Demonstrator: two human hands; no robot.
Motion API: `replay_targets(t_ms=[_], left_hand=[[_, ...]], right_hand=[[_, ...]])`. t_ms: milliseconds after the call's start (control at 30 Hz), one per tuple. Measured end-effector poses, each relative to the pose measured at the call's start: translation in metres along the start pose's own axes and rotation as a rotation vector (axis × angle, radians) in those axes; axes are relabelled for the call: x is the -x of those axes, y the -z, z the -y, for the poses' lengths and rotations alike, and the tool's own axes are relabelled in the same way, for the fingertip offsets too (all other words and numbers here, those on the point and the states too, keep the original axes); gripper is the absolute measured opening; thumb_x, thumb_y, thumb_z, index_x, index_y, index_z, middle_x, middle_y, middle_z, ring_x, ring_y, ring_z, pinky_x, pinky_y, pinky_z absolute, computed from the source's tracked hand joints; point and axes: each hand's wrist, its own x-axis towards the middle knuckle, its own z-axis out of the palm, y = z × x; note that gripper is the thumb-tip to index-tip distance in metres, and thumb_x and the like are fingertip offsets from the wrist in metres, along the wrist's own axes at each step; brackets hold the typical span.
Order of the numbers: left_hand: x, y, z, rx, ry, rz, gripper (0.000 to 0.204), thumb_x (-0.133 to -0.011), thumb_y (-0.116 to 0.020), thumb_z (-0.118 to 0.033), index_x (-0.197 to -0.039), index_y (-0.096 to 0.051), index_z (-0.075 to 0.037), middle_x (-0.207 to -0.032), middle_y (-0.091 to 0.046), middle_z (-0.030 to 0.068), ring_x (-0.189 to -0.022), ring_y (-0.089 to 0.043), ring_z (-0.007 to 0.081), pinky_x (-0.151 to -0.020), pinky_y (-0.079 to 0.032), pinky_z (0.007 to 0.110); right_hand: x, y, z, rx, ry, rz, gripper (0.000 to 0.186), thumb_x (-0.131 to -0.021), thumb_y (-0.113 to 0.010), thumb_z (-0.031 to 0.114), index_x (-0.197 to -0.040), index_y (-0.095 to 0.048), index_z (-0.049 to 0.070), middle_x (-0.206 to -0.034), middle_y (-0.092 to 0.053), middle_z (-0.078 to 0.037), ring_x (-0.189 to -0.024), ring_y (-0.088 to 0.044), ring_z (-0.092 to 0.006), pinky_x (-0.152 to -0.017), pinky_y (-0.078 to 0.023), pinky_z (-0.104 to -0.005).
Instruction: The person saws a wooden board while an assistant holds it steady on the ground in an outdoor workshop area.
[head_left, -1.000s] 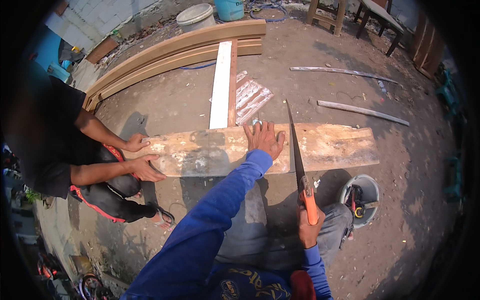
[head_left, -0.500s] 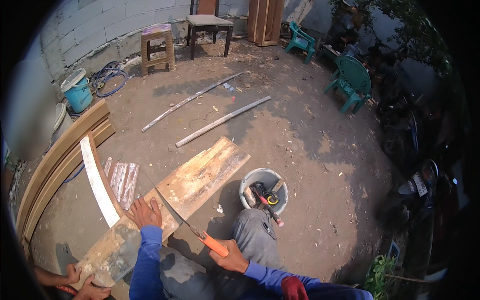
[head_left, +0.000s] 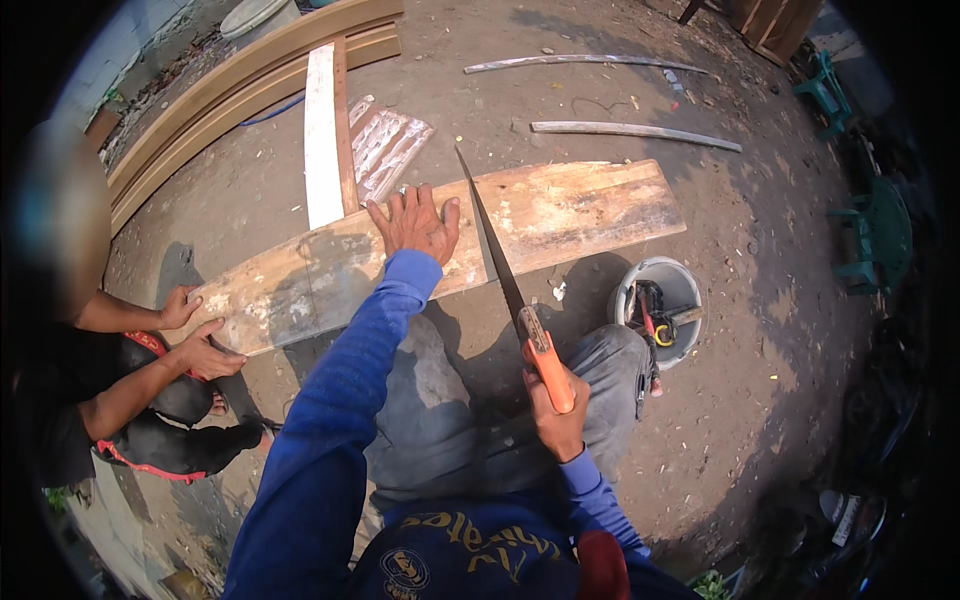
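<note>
My right hand (head_left: 559, 412) is wrapped round the orange handle of a handsaw (head_left: 497, 250). The dark blade slants up and away across a wide, weathered wooden board (head_left: 590, 205), and its tip reaches past the far edge. Just left of the blade, my left hand (head_left: 420, 232) lies flat on the board with its fingers spread. At the board's left end, another person's two hands (head_left: 200, 345) grip the edge. My knees in grey trousers are close beneath the near edge.
A grey bucket (head_left: 692, 290) with tools stands by my right knee. Beyond the board lie a white-faced curved piece (head_left: 322, 140), a ridged reddish slab (head_left: 385, 150), long curved timbers (head_left: 255, 62) and two thin poles (head_left: 635, 131). Green chairs (head_left: 880, 235) stand at the right.
The view has swung left and down, bringing the other person more into sight. My left hand stays pressed on the board, and my right hand still holds the saw at it.
</note>
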Motion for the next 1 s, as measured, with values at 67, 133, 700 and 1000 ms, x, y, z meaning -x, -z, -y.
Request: replay_targets(t_ms=[67, 133, 700, 1000], left_hand=[[-0.001, 0.001, -0.013, 0.008, 0.01, 0.027, 0.05, -0.103, -0.055, -0.048, -0.126, -0.064, -0.004, -0.123, -0.061, 0.0138, -0.127, -0.051, 0.0354, -0.121, -0.016, 0.073], [0.005, 0.003, -0.015, 0.024, 0.0, 0.065, 0.049, -0.103, -0.055, -0.047, -0.126, -0.064, -0.004, -0.124, -0.061, 0.0135, -0.127, -0.051, 0.0346, -0.122, -0.015, 0.073], [0.001, 0.007, -0.014, 0.02, 0.044, 0.114, 0.053, -0.102, -0.055, -0.047, -0.128, -0.063, -0.002, -0.124, -0.061, 0.0155, -0.13, -0.05, 0.0355, -0.123, -0.012, 0.073], [0.0, 0.009, -0.023, 0.043, 0.038, 0.114, 0.055, -0.103, -0.051, -0.048, -0.129, -0.063, -0.001, -0.127, -0.061, 0.0176, -0.132, -0.051, 0.038, -0.123, -0.011, 0.074]], right_hand=[[-0.068, -0.027, 0.001, -0.084, -0.036, 0.028, 0.013, -0.091, -0.067, 0.006, -0.083, -0.061, -0.003, -0.064, -0.051, -0.001, -0.062, -0.047, -0.0067, -0.057, -0.042, -0.0294], [-0.066, -0.023, 0.003, -0.026, -0.074, 0.049, 0.013, -0.091, -0.066, 0.006, -0.083, -0.062, -0.004, -0.064, -0.052, -0.001, -0.062, -0.047, -0.0069, -0.057, -0.043, -0.0299], [0.014, 0.019, 0.008, 0.024, -0.19, 0.068, 0.017, -0.091, -0.066, 0.004, -0.104, -0.073, -0.005, -0.072, -0.06, -0.002, -0.065, -0.053, -0.0072, -0.061, -0.047, -0.0284], [-0.065, -0.007, 0.022, 0.05, -0.132, 0.079, 0.012, -0.09, -0.067, 0.006, -0.089, -0.063, -0.004, -0.066, -0.055, -0.002, -0.062, -0.05, -0.0076, -0.058, -0.044, -0.0313]])
